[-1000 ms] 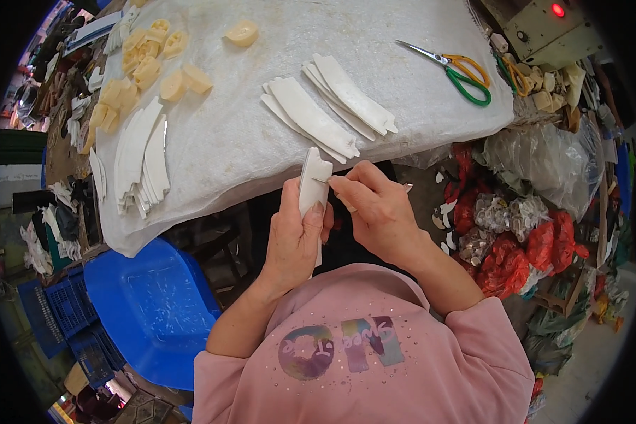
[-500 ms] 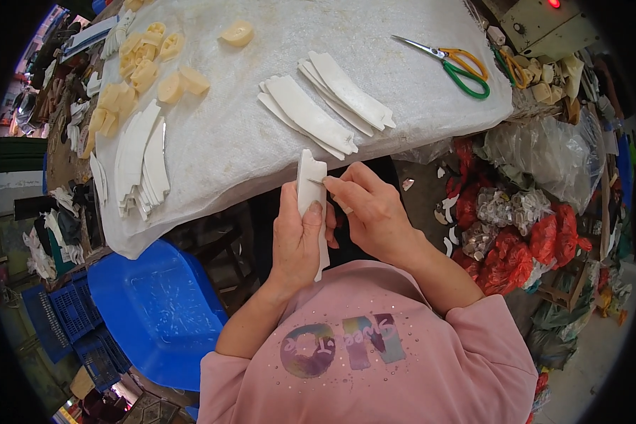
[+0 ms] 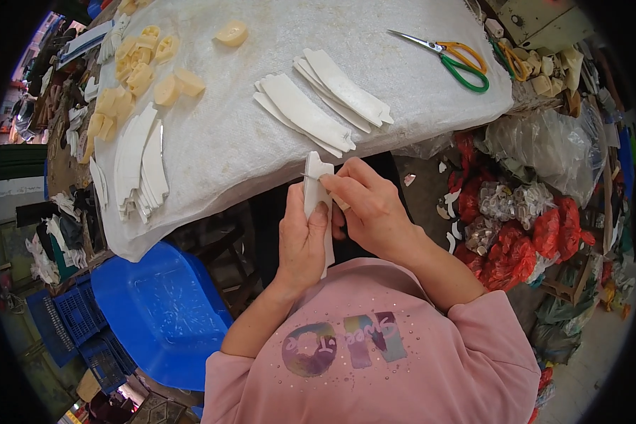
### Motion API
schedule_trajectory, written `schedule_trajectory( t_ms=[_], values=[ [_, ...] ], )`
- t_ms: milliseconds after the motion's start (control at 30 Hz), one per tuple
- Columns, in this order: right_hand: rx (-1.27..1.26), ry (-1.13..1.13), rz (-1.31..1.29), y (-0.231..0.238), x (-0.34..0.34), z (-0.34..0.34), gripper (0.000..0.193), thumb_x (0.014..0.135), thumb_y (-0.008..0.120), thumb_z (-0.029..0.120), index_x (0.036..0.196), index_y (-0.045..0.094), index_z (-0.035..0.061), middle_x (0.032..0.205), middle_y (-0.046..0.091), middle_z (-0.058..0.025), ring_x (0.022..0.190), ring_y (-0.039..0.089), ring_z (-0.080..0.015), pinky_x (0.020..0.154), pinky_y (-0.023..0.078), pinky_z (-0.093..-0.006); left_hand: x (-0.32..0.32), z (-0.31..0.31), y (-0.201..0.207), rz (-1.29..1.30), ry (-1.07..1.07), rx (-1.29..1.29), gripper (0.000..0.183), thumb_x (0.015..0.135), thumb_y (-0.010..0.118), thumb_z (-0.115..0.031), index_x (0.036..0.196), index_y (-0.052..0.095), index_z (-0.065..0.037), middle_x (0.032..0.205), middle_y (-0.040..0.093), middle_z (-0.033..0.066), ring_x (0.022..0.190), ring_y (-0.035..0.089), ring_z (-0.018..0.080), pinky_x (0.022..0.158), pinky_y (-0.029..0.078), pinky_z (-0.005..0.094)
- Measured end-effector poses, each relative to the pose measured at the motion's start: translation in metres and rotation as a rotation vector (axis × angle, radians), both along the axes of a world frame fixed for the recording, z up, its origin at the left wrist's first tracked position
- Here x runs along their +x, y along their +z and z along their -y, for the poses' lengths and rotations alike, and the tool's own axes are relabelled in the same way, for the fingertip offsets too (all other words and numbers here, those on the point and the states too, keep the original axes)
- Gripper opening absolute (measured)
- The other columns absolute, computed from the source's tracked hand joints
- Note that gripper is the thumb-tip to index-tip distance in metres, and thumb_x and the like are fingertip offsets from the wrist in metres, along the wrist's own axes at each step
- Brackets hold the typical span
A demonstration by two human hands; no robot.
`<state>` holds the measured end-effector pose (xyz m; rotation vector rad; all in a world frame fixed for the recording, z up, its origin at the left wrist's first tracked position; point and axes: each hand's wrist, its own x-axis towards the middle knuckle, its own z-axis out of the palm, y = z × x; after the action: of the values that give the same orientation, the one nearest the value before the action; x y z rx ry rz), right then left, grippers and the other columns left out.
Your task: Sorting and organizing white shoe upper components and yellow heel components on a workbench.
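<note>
Just in front of my chest, my left hand grips a narrow white strip-shaped piece, upright, with a notched top end. It may be several layers together. My right hand pinches a thin metal tool, whose tip lies across the strip near its top. The tool's handle is mostly hidden in the fingers, so its kind is unclear. On the table beyond lie two small stacks of similar curved white strips. More white strips are fanned out at the left.
White sheeting covers the table. Cream-coloured moulded pieces are at its far left, scissors with green and orange handles at the right. A blue basin stands lower left. Red plastic bags and clear plastic lie at the right.
The tool in my right hand has moved left and up, across the strip's face. Both hands and the strip have shifted slightly right.
</note>
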<state>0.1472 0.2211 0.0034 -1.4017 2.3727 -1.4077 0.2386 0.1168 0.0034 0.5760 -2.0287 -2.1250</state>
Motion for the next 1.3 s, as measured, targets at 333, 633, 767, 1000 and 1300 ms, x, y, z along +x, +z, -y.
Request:
schedule_trajectory(
  t_ms=[333, 633, 767, 1000, 1300],
  values=[
    [-0.197, 0.346, 0.641, 0.002, -0.006, -0.009, 0.030, 0.072, 0.052, -0.008, 0.100, 0.058, 0.0030, 0.083, 0.058, -0.0113, 0.072, 0.061, -0.0235, 0.058, 0.048, -0.0313, -0.003, 0.015, -0.004, -0.027, 0.065, 0.493, 0.043, 0.096, 0.034, -0.032, 0.116, 0.046, 0.004, 0.076, 0.058, 0.0086, 0.058, 0.055, 0.0153, 0.053, 0.046, 0.0259],
    [1.312, 0.431, 0.105, -0.014, -0.021, -0.069, 0.026, 0.072, 0.057, 0.005, 0.097, 0.063, 0.0073, 0.094, 0.065, -0.0124, 0.087, 0.062, -0.0316, 0.071, 0.049, -0.0428, -0.006, 0.087, 0.019, -0.341, 0.285, 0.743, 0.034, 0.095, 0.042, -0.027, 0.117, 0.043, -0.001, 0.081, 0.052, 0.0065, 0.068, 0.049, 0.0141, 0.056, 0.043, 0.0261],
    [0.438, 0.198, 0.528, -0.034, -0.019, -0.087, 0.032, 0.082, 0.054, 0.003, 0.113, 0.055, 0.0105, 0.079, 0.062, -0.0106, 0.064, 0.060, -0.0205, 0.054, 0.046, -0.0313, 0.006, 0.082, 0.036, -0.292, -0.089, -0.676, 0.032, 0.086, 0.053, -0.009, 0.116, 0.047, -0.001, 0.092, 0.054, 0.0112, 0.077, 0.053, 0.0207, 0.066, 0.045, 0.0287],
    [-0.200, 0.101, 1.201, -0.003, 0.019, -0.033, 0.029, 0.087, 0.058, 0.011, 0.114, 0.049, 0.0039, 0.089, 0.059, -0.0044, 0.063, 0.046, -0.0028, 0.047, 0.035, -0.0175, -0.007, 0.039, 0.017, -0.548, -0.299, -1.261, 0.027, 0.066, 0.061, 0.000, 0.093, 0.061, 0.000, 0.097, 0.063, 0.0102, 0.087, 0.060, 0.0278, 0.076, 0.049, 0.0396],
    [-0.274, 0.098, 1.334, -0.007, 0.027, -0.025, 0.020, 0.090, 0.054, 0.011, 0.106, 0.042, 0.0060, 0.081, 0.060, -0.0103, 0.053, 0.041, -0.0036, 0.044, 0.033, -0.0195, 0.012, 0.039, -0.004, -0.241, 0.061, 0.365, 0.055, 0.096, 0.036, -0.031, 0.136, 0.027, 0.006, 0.116, 0.053, 0.0204, 0.105, 0.053, 0.0248, 0.093, 0.040, 0.0361]
  ],
)
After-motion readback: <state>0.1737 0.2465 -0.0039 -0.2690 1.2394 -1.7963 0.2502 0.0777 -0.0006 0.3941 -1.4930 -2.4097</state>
